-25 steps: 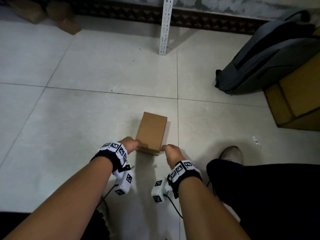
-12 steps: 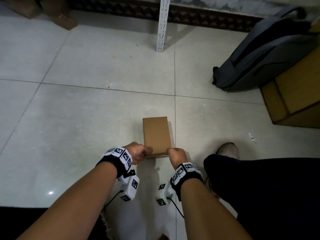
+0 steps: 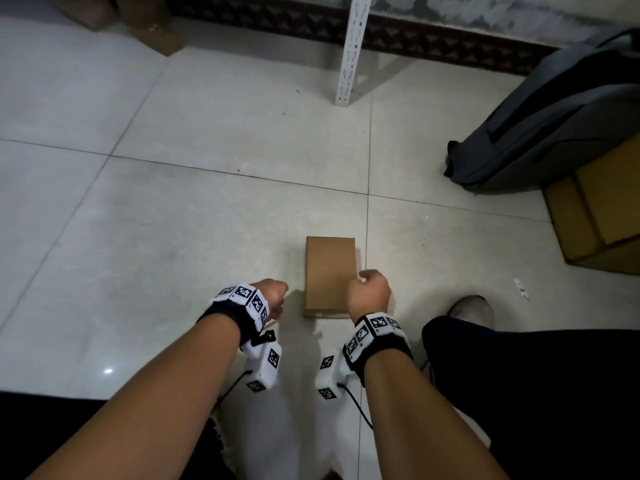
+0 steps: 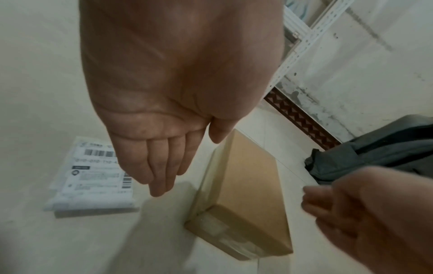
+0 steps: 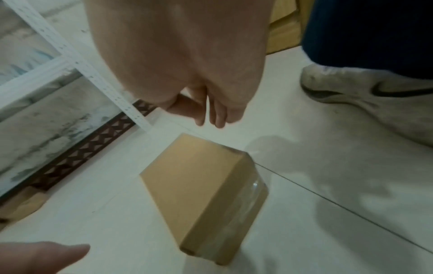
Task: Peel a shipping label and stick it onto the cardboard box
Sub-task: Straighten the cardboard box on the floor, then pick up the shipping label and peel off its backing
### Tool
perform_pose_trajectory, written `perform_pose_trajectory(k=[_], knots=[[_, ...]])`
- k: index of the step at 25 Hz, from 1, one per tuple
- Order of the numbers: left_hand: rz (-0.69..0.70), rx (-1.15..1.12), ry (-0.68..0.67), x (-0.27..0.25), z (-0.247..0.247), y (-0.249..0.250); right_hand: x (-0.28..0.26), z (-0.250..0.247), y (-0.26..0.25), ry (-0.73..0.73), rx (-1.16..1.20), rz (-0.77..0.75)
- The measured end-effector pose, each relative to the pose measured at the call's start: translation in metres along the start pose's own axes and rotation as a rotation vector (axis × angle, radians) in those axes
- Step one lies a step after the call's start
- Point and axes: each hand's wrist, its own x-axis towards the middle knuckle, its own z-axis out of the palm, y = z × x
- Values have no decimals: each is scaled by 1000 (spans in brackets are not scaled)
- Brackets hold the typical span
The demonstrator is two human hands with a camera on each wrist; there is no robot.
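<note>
On the tiled floor [image 3: 173, 271] in front of the crouching person lies the cardboard box [image 3: 330, 275], flat, long side running away from the body, with clear tape across its near end and no label on its bare brown top. Both hands hang just above it and touch nothing. The left hand [image 4: 164, 115] is beside the box's left edge, and its fingers [image 4: 161, 178] are straight, held together and pointing down, with nothing in them. The right hand [image 3: 369, 294] hovers over the box's near right corner; in the right wrist view its fingers [image 5: 212, 111] are loosely bunched and empty, apart from the cardboard below. The shipping label [image 4: 93, 176], a white sheet with barcodes and printed lines, lies flat on the floor to the left of the box, near it but not touching, seen only in the left wrist view. It looks to be on its backing, though blur makes that hard to confirm. By this reading the task is at its very start: the box is set down where the label can go on, but the label has been neither picked up nor peeled, and nothing is stuck yet. What remains is nearly everything: lifting the sheet, separating label from liner, laying it on the top face and pressing it flat. A grey backpack [image 3: 554, 116] and a larger carton [image 3: 595, 216] sit well off to the right, and a white shelf post [image 3: 349, 50] stands beyond.
</note>
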Motion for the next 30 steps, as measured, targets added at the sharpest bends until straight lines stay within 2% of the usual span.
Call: perform_pose_trajectory(k=[1,4,6,8,13,15,21,25,28,30], knots=[[-3,-22,12,4,-7,-6,0,7,-10,9,70,-57],[-39,-57,5,1,-28,-26,-8,34,-35,-126,139,-214],[-80,-96,-22,-9,-37,-44,-16,49,-38,-186,34,-343],[-151,-169,-56,-17,-45,-62,-23,68,-30,-255,-103,-400],[-228,-195,-20,-7,-66,-90,-34,121,9,-521,-306,-346],[-206,-206,-25,0,-66,-98,-40,133,28,-591,-324,-296],[-120,-226,-31,4,-54,-101,-45,154,43,-588,-282,-252],[-63,-189,72,19,-39,-103,-49,160,35,-597,-176,-291],[-7,-257,99,27,-37,-105,-48,164,34,-623,-165,-299],[11,-149,119,29,-43,-105,-46,165,35,-622,-174,-288]])
